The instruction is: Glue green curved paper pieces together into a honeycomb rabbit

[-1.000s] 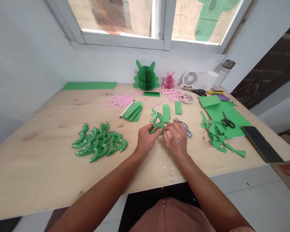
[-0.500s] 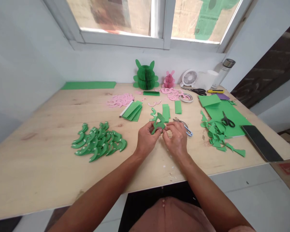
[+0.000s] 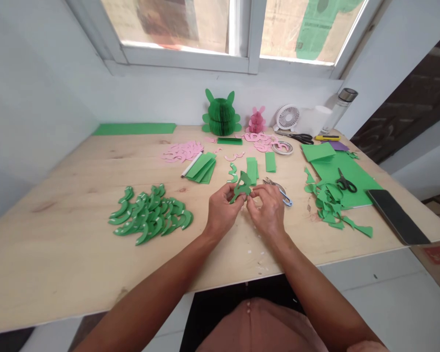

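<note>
A green paper cutout (image 3: 244,182) with curved edges is held up over the middle of the table. My left hand (image 3: 222,208) pinches its lower left side, and my right hand (image 3: 267,205) grips its lower right edge with thumb and fingertips. The fingers hide part of the cutout. Just behind the hands lie a wavy green paper strip (image 3: 232,173) and small green paper rectangles (image 3: 252,168). Silver scissors with a blue handle (image 3: 286,199) rest beyond my right hand. To the left is a heap of curved green paper pieces (image 3: 150,215) bearing small white patches.
Green scraps (image 3: 328,200), black scissors (image 3: 346,182) on green sheets (image 3: 363,181) and a phone (image 3: 398,217) lie to the right. At the back stand a green honeycomb paper figure (image 3: 221,116), a pink one (image 3: 256,121), a small fan (image 3: 287,117) and a bottle (image 3: 339,111). Pink cutouts (image 3: 183,152) lie left of centre.
The green cutout has tilted slightly between my fingers. Both hands keep their hold in nearly the same place, and the things on the table have not moved.
</note>
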A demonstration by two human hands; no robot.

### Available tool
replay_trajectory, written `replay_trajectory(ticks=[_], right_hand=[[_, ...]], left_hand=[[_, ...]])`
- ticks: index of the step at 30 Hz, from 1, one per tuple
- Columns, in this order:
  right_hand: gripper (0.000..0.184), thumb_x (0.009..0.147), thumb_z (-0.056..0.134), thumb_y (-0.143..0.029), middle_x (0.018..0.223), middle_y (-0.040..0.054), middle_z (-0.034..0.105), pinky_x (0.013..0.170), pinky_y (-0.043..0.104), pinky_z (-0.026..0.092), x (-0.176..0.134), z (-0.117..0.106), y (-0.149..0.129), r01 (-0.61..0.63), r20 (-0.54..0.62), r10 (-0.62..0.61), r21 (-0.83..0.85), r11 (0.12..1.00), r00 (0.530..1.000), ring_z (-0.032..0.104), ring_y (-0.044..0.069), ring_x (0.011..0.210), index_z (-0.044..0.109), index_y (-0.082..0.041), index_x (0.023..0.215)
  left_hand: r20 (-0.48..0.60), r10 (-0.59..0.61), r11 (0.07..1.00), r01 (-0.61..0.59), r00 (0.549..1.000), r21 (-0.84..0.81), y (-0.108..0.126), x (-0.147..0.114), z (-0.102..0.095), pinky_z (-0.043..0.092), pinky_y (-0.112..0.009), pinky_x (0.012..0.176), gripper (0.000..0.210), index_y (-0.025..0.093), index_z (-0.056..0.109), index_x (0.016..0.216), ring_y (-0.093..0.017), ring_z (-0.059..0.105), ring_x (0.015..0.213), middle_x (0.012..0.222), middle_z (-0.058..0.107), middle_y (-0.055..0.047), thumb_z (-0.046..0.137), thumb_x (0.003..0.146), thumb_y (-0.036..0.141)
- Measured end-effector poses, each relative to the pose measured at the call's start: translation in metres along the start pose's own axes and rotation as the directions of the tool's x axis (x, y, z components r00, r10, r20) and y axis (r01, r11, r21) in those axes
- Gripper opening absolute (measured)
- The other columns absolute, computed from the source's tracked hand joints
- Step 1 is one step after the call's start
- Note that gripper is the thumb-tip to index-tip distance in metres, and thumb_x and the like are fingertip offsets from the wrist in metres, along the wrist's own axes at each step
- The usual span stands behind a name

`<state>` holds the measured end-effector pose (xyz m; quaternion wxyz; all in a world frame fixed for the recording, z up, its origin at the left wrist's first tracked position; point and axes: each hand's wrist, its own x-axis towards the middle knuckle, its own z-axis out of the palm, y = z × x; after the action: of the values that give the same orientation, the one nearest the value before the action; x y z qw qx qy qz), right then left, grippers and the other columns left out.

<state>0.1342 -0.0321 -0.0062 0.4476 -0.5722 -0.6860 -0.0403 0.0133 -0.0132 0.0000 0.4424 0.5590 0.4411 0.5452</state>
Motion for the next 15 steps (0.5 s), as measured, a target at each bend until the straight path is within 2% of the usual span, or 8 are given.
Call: replay_trajectory(ticks=[9,15], right_hand=[[0.008,0.075,0.055,-0.014,0.084,0.0053,0.063,0.079,0.038,0.046,0.0003,0.0005,0.0011,-0.031,0.023,0.031,0.013,0.999,0.999,0.054,0.022,0.084,0.058,-0.020,0.072],[0.005,0.076,0.057,-0.018,0.084,0.0048,0.063,0.080,0.039,0.046,0.0004,0.0000,0.0007,-0.046,0.026,0.046,0.024,0.999,0.999,0.054,0.023,0.084,0.057,-0.021,0.071]], left_hand=[[0.008,-0.015,1.000,0.015,1.000,-0.005,0.0014,-0.0001,-0.0001,0.052,-0.026,0.071,0.010,0.017,0.060,0.075,-0.017,0.067,0.075,0.071,0.067,0.002,0.064,0.067,0.016],[0.007,-0.019,1.000,0.020,1.000,-0.011,0.0017,-0.0003,0.0001,0.052,-0.027,0.071,0.010,0.017,0.060,0.075,-0.017,0.067,0.076,0.072,0.068,0.001,0.064,0.066,0.016]])
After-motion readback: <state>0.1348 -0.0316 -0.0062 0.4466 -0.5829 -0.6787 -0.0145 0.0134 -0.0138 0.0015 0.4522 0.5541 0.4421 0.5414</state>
